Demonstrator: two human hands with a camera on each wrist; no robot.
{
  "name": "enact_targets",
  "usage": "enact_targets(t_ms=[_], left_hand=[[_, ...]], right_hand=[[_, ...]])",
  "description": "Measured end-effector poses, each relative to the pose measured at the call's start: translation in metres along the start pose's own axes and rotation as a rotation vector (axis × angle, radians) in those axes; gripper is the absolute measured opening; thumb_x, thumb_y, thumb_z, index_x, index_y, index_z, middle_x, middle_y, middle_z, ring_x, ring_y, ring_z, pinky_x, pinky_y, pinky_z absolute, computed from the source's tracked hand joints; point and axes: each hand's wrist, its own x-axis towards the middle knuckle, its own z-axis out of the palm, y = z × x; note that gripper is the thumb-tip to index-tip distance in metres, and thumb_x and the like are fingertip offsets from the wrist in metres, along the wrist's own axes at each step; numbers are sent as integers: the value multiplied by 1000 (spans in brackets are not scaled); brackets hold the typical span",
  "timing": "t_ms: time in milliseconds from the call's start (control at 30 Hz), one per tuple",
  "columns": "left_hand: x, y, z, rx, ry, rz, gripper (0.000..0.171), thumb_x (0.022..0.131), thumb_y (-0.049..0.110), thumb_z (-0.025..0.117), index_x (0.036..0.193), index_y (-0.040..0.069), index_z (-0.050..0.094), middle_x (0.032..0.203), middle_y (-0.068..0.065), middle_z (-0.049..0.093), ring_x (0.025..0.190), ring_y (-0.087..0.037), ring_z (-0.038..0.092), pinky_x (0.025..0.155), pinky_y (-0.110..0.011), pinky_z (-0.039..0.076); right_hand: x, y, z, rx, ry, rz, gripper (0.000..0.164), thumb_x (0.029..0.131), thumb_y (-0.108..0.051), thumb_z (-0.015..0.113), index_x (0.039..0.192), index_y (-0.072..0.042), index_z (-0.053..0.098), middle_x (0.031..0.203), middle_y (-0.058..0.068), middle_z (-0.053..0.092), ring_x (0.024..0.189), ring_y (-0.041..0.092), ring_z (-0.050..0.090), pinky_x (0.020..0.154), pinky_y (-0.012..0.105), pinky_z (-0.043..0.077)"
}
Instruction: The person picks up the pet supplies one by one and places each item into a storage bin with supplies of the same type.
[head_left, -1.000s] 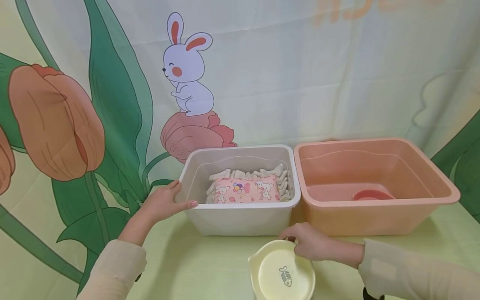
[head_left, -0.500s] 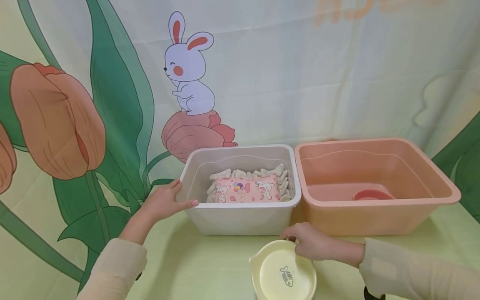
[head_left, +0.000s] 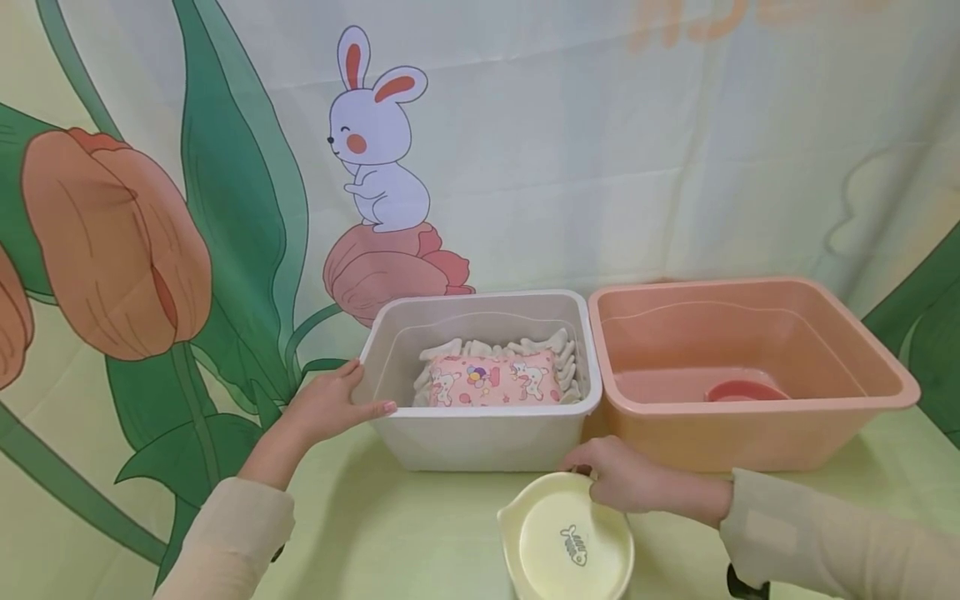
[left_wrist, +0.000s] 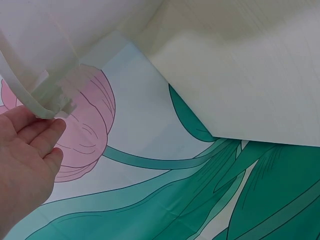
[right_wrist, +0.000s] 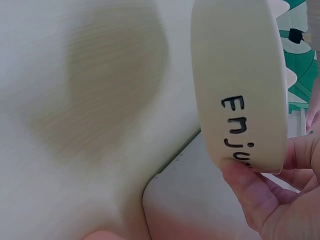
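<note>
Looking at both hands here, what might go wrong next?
The right hand grips the round, pale yellow bowl by one edge only, so it might tilt or slip.
The bowl is near the white rectangular bin and may knock its front wall if raised.
The left hand holds that bin's rim, so a tug could shift it.

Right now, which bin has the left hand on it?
The white bin: the left hand holds its rim, and a pink printed item lies inside. That hand is off the peach bin at right, which holds a red item.
</note>
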Motion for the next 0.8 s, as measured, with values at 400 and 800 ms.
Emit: enact_targets(t_ms=[400,800], left_hand=[[1,-2,2,-3,4,4,95,72,68,50,138,2,28,140,-24,28,121,-42,37,89,-56,38],[2,-3,3,-10,5,2,95,72,68,50,138,3,28,141,-23,27,122,-42,37,90,-56,38]], right_hand=[[0,0,-2,-10,-2,-10,40,61,16,48,83,-11,67,74,-4,63,66,7,50,58,17,41],[0,0,-6,0,-20,1,40,63,15,50,88,-11,68,78,-5,65,67,6,51,60,17,43]])
